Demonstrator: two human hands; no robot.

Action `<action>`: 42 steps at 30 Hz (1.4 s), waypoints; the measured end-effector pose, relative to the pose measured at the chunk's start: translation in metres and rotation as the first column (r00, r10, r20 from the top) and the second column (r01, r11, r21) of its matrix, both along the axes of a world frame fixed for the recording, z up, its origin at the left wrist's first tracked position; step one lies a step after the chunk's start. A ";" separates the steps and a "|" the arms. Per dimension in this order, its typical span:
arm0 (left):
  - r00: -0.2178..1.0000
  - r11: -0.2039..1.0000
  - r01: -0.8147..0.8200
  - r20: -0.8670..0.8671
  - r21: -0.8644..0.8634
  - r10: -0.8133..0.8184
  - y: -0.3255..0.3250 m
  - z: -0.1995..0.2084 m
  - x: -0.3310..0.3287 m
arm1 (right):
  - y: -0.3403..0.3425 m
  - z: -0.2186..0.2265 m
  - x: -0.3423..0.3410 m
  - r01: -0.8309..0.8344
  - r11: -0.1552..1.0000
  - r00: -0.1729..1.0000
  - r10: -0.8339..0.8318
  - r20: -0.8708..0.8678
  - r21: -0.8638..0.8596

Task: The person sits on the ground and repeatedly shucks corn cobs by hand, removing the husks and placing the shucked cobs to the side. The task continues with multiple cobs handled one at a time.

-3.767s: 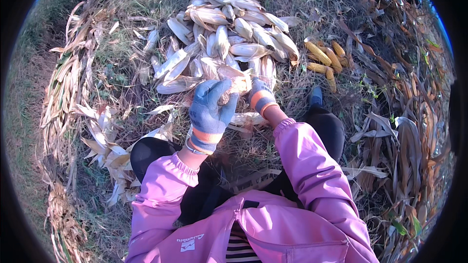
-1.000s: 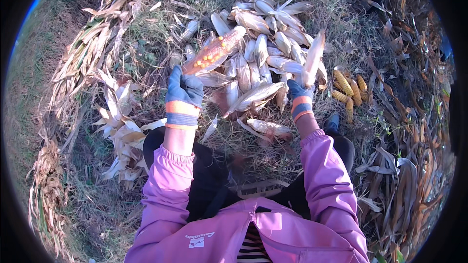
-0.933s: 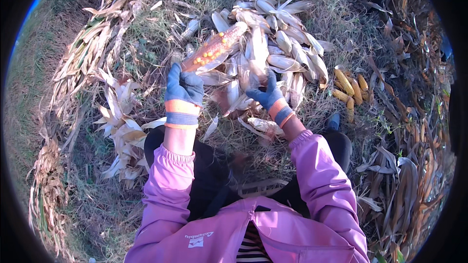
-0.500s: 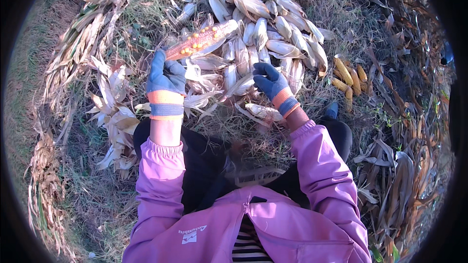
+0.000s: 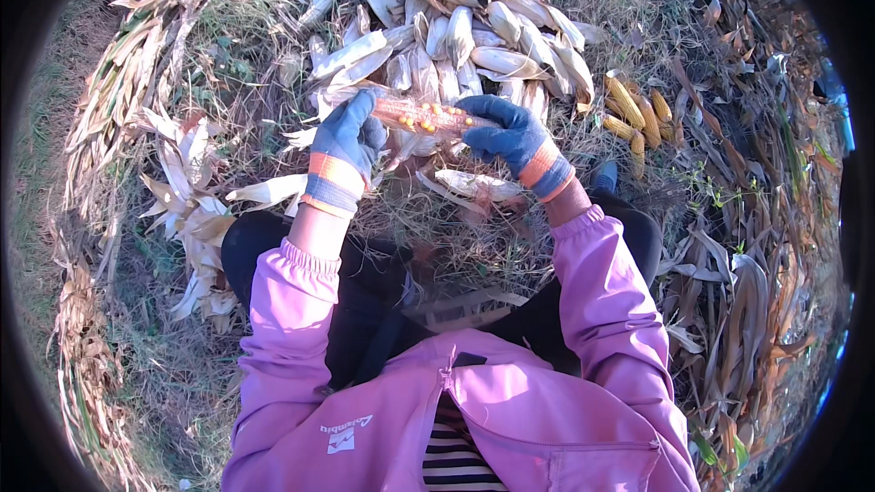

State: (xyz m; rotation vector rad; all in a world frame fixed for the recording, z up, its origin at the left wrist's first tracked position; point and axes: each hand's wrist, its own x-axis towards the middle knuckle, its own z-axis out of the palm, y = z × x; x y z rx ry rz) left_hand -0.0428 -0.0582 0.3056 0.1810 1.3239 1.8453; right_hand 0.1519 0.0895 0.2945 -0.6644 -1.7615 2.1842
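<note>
An ear of corn [image 5: 421, 117], with only scattered yellow kernels on a reddish cob, is held crosswise in front of me. My left hand [image 5: 350, 138], in a blue glove with an orange-striped cuff, is closed round its left end. Round the right end closes my right hand [image 5: 512, 135], gloved the same way. The fingers cover both tips of the cob. Just beyond it lies a heap of ears in pale dry husks [image 5: 474, 41]. A single husked ear [image 5: 478, 185] rests on the grass below my right hand.
Several bare yellow ears [image 5: 640, 114] lie in a small pile to the right. Loose husks [image 5: 196, 210] are strewn at the left by my knee. Dry stalks [image 5: 118, 100] line the left side, and more dry stalks and leaves [image 5: 756, 310] border the right.
The sparse cob has come down and right, nearer to me, and now lies more level. My right hand, empty before, has taken hold of its right end. My left hand still grips it.
</note>
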 end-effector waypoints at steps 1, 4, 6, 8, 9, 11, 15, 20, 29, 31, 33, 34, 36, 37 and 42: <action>0.999 0.999 -0.008 0.036 0.043 0.006 0.003 -0.002 0.003 | 0.000 -0.001 0.004 0.066 0.989 0.997 -0.070 -0.030 -0.133; 0.995 0.999 -0.049 -0.086 0.006 0.050 0.013 -0.010 0.015 | 0.017 -0.019 0.018 0.250 0.919 0.964 -0.267 -0.015 -0.305; 0.981 0.999 0.012 -0.194 -0.050 -0.022 0.017 -0.020 0.013 | 0.035 -0.027 0.038 0.416 0.805 0.887 -0.461 -0.005 -0.423; 0.970 0.983 0.088 -0.209 -0.158 -0.120 0.022 -0.029 0.016 | 0.066 -0.064 0.066 0.520 0.617 0.746 -0.665 -0.037 -0.591; 0.964 0.970 0.113 -0.212 -0.215 -0.159 0.023 -0.035 0.016 | 0.080 -0.074 0.076 0.547 0.517 0.637 -0.768 -0.073 -0.659; 0.948 0.933 0.158 -0.216 -0.323 -0.235 0.025 -0.047 0.014 | 0.104 -0.082 0.097 0.619 0.366 0.408 -0.906 -0.114 -0.695; 0.934 0.898 0.173 -0.221 -0.404 -0.279 0.037 -0.074 0.015 | 0.113 -0.082 0.125 0.712 0.239 0.312 -0.950 -0.007 -0.660; 0.684 0.738 0.085 -0.500 -0.670 -0.532 0.046 -0.150 -0.013 | 0.090 -0.074 0.114 0.571 0.395 0.588 -0.808 0.022 -0.720; 0.147 0.511 -0.184 -0.538 -0.840 -0.830 0.043 -0.229 -0.014 | 0.056 -0.046 0.101 0.458 0.642 0.800 -0.599 -0.030 -0.614; 0.236 0.409 -0.157 -0.436 -0.899 -0.868 0.046 -0.239 -0.013 | 0.055 -0.045 0.097 0.430 0.675 0.830 -0.557 -0.031 -0.599; 0.178 0.370 -0.218 -0.409 -0.903 -0.895 0.049 -0.245 -0.006 | 0.056 -0.048 0.095 0.441 0.697 0.844 -0.536 -0.002 -0.565; 0.150 0.354 -0.245 -0.396 -0.903 -0.906 0.054 -0.244 -0.001 | 0.057 -0.050 0.096 0.446 0.697 0.842 -0.540 -0.001 -0.562; 0.232 0.292 -0.155 -0.322 -0.944 -0.918 0.062 -0.242 0.007 | 0.058 -0.053 0.097 0.455 0.696 0.837 -0.547 0.000 -0.556; 0.205 0.266 -0.055 -0.271 -0.962 -0.940 0.064 -0.243 0.004 | 0.056 -0.051 0.095 0.443 0.686 0.838 -0.546 -0.006 -0.578; 0.498 0.472 0.181 -0.333 -0.863 -0.800 0.044 -0.280 0.006 | 0.053 -0.048 0.084 0.404 0.697 0.860 -0.510 -0.013 -0.592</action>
